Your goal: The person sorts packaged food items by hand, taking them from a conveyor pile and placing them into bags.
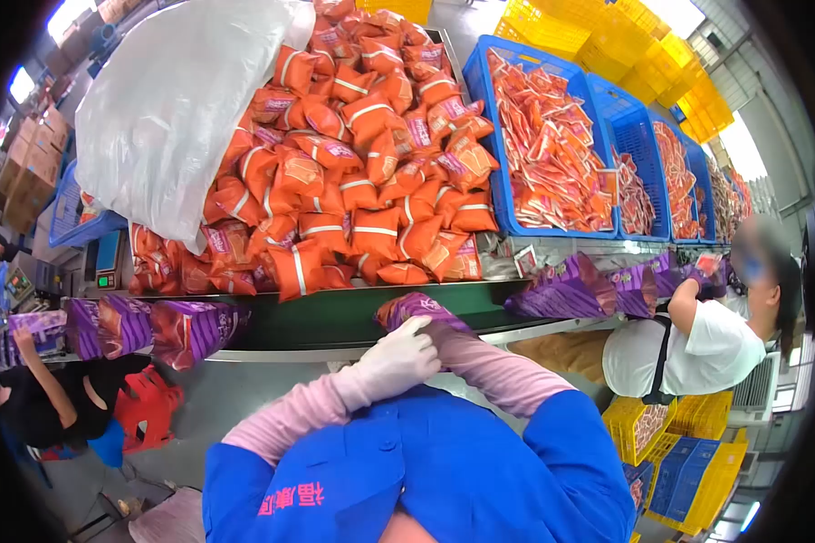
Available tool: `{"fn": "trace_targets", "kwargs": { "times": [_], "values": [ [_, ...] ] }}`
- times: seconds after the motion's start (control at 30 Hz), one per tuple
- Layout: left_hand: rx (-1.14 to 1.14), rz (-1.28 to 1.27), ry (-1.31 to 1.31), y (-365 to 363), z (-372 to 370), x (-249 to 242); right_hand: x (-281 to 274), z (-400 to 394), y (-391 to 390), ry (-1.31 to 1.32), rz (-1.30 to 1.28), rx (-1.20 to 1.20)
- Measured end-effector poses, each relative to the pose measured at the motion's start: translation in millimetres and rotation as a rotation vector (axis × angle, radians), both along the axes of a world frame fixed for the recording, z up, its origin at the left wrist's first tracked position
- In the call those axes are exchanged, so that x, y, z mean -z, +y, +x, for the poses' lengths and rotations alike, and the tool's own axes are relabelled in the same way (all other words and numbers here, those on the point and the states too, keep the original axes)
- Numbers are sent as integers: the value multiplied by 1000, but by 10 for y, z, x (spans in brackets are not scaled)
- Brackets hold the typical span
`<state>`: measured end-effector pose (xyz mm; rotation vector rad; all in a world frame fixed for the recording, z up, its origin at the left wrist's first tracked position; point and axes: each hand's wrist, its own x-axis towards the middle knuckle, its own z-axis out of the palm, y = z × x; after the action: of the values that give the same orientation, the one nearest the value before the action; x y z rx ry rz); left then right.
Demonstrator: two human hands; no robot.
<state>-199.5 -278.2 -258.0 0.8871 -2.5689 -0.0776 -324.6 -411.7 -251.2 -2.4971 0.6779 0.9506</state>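
A purple-and-orange printed bag is in front of me at the near side of the green conveyor belt. My left hand, in a white glove, has its fingers bent and pinches the near edge of this bag. My right hand reaches to the same bag from the right; its fingers are hidden by the bag and the left hand, so their pose does not show. Beyond the belt lies a large heap of small orange packets with pale bands, heaped up to the belt's far edge.
Purple bags stand along the belt at left, and more purple bags at right. Blue crates of flat packets line the back right. Clear plastic sheeting covers the heap's left. Co-workers are on both sides; a red stool stands left.
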Motion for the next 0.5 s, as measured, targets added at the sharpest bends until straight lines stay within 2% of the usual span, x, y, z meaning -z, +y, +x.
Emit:
{"fn": "trace_targets", "kwargs": {
  "times": [0.1,0.13,0.17,0.2,0.23,0.3,0.33,0.37,0.4,0.43,0.5],
  "values": [
    [-113,71,66,132,347,-253,169,93,210,-89,139,-24],
    [-159,5,47,165,474,-333,-425,189,156,-142,231,91],
    [-208,5,11,228,593,-394,-903,245,90,-305,387,231],
    [-242,24,-4,287,684,-466,-707,192,-153,-606,309,50],
    [-273,40,-25,330,765,-509,-686,226,-290,-766,250,251],
    [-336,79,22,340,911,-486,-388,371,-638,-659,427,631],
    [-354,105,-21,348,939,-500,-129,537,-706,-649,156,503],
    [-374,124,-66,338,960,-519,462,633,-817,-658,-276,293],
    [-367,116,-76,354,967,-528,588,781,-811,-357,-515,271],
    [-383,126,-73,408,959,-532,911,727,-838,-363,-514,285],
    [-435,154,-124,493,960,-629,1573,595,-867,-235,-804,466]
  ]
}}
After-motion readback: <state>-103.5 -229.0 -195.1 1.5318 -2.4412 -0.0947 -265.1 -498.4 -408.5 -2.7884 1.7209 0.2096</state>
